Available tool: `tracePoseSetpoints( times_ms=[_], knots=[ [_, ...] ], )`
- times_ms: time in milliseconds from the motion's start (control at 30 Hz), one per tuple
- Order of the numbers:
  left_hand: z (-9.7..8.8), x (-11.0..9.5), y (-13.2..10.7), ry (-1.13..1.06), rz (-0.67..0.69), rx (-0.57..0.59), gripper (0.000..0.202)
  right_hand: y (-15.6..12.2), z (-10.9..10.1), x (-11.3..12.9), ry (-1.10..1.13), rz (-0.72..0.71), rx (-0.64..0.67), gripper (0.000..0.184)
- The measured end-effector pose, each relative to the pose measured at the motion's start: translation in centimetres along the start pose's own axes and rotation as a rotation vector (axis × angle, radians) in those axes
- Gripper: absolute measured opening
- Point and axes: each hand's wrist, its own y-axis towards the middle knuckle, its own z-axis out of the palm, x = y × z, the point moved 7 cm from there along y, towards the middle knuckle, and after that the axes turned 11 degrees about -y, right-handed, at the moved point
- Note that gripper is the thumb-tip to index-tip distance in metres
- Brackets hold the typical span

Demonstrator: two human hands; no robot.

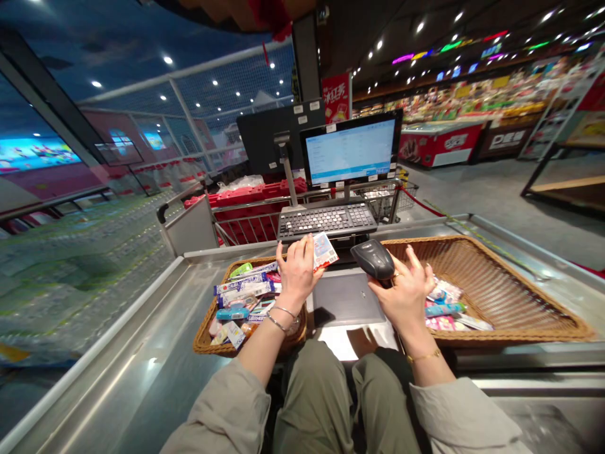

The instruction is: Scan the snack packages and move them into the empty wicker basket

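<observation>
My left hand (297,268) is closed on a small flat packet (325,251), white with red edging and a printed barcode facing up. My right hand (407,291) holds a black handheld barcode scanner (373,258), its head pointing left toward the packet; some fingers stick up past the grip. Below my left hand stands a wicker basket (202,334) of small goods, among them blue-and-white packets (243,293) and a light blue item (232,313). Under my right wrist, a larger wicker basket (515,277) has a few packets (444,309) at its near left end.
A keyboard (327,219) and a lit monitor (350,151) stand just beyond my hands. Both baskets rest on a metal counter (155,353). A dark flat panel (348,299) lies between them. Behind the counter are a shopping cart (378,202) and red crates (255,195).
</observation>
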Motion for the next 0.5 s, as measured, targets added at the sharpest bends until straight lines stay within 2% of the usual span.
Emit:
tracePoseSetpoints(
  times_ms=[500],
  knots=[
    [2.4, -7.8, 2.1, -0.059, 0.177, 0.045, 0.086, 0.4, -3.4, -6.3, -0.051, 0.285, -0.062, 0.030]
  ],
)
